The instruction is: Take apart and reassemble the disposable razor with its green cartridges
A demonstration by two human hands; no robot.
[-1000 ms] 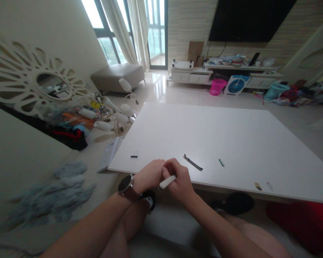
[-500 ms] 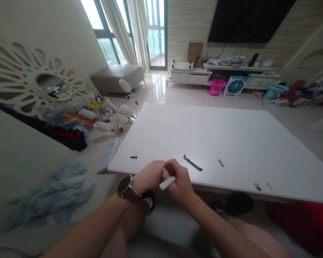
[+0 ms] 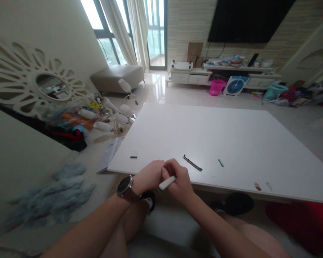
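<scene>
Two hands: the left hand and right hand meet at the table's near edge, left of its middle, the right overlapping the left.
Table: white, wide, reaching away from the person.
White stick: in the right hand, just off the table's near edge, its free end tilted down and left.
Right fingers: curled closed, grasping the stick.
Left fingers: hidden behind the right hand; I cannot tell whether they grip anything.
Dark handle: on the table near its front edge, just right of the hands.
Green piece: farther right on the table.
Clear-and-black piece: by the table's near left corner.
Yellow-and-dark scrap and clear scrap: side by side along the table's near edge, toward its right.
Change: hardly any over the last second; hands and stick keep their pose, so the handling seems paused or very slight.
</scene>
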